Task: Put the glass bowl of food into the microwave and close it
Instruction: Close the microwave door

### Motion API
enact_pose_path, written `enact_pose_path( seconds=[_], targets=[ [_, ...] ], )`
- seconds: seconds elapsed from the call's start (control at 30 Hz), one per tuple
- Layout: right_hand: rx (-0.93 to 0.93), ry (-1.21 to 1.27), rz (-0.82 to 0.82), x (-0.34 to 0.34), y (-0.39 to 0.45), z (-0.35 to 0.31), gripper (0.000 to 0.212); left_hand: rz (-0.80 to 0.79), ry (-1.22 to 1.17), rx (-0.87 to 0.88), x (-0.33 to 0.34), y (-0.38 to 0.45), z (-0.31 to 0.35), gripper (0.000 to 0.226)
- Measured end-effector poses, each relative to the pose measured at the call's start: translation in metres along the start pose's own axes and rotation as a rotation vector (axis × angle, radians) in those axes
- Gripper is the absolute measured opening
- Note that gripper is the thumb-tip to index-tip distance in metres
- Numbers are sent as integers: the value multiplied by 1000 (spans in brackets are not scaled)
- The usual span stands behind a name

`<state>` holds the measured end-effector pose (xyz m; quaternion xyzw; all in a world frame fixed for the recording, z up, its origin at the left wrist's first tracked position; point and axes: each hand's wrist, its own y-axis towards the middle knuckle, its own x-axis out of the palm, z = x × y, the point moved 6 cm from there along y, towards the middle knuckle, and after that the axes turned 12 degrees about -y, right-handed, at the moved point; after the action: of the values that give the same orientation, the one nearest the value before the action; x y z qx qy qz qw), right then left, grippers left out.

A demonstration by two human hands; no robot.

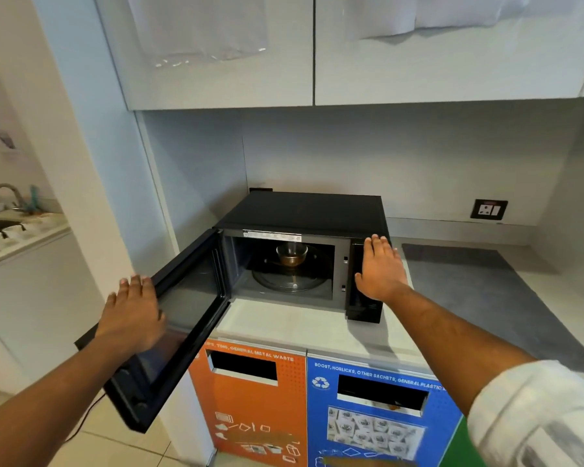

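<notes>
Clear glass bowl of food [292, 255] already sits inside the black microwave [304, 251]. Only its swung-open door [169, 325] remains: left hand [132, 315] flat against it, right hand [380, 267] spread on the front, neither grasping.

At frame centre, the clear glass bowl of brown food [291, 255] sits upright inside the black box-shaped microwave [304, 227], whose door [182, 318] stands open at lower left.

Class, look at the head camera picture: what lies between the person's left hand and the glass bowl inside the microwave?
In the head view, only the open microwave door lies between the left hand and the glass bowl.
</notes>
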<state>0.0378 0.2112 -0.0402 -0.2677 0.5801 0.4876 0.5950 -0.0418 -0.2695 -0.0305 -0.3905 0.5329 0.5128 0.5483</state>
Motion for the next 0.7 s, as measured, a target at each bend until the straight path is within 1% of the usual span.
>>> enact_pose_path(
  seconds=[0.13,0.3,0.43,0.57,0.7],
  targets=[
    [1,4,-32,3,1,8,91,8,-15,-92,1,-13,-17,79],
    [-9,20,-17,7,0,8,90,37,-15,-81,4,-22,-9,78],
    [-30,-1,-7,15,1,11,92,30,58,-106,10,-32,12,79],
    [-29,10,13,23,1,15,93,-39,53,-112,15,-35,47,80],
    [-17,28,25,30,2,16,94,-90,25,3,22,-39,92,81]
  ],
)
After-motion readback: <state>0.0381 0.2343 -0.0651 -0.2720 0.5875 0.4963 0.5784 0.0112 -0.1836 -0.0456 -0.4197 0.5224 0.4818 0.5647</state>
